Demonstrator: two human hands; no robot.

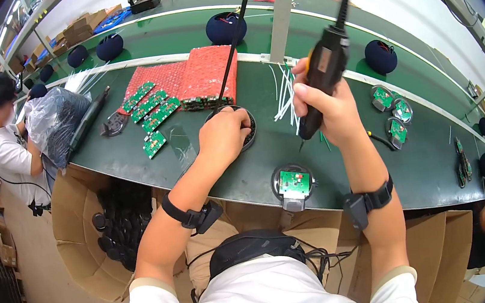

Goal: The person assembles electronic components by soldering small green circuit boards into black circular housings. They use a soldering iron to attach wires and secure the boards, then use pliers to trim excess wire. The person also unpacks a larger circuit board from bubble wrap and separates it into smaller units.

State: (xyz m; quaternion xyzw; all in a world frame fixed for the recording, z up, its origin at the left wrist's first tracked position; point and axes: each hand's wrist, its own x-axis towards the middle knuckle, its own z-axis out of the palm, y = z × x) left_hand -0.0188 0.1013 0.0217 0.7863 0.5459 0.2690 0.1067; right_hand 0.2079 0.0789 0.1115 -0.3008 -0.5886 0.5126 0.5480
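My right hand [336, 100] is wrapped round a black electric screwdriver [328, 59], its bit pointing down above the bench and its cord rising. My left hand [225, 132] dips into a round dark dish [252, 137] of small dark pieces; its fingers are curled together, the fingertips partly hidden. In front of me, below the screwdriver, a green circuit board [295, 182] lies on a round dark housing [275, 179]. Neither hand touches it.
Loose green boards [160, 114] lie left of red bubble wrap [205, 71]. White cable ties [284, 95] lie behind the screwdriver; board assemblies [397, 131] and cutters [381, 140] sit right. Below the bench stands a carton [77, 232] of black parts. A co-worker [11, 143] stands left.
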